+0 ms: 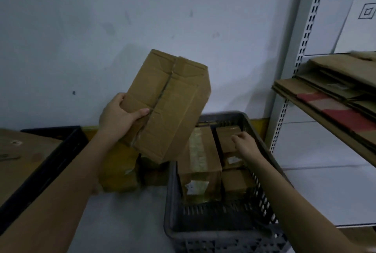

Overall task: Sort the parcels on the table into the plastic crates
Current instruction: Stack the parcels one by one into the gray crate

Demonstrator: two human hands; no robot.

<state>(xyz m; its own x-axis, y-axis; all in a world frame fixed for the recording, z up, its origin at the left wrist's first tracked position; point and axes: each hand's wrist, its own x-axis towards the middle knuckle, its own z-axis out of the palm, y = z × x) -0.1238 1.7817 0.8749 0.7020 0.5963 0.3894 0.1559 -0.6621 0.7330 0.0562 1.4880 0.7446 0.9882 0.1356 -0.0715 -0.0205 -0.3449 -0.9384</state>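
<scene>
Mid-frame, our left hand (118, 118) grips a creased, taped brown cardboard parcel (168, 106), tilted; our right hand (244, 144) hangs relaxed over the grey plastic crate (203, 234).

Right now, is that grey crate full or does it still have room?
Still room. The grey crate holds taped parcels in its far part, but its near part shows bare floor. The held box is still outside, above its rim.
</scene>
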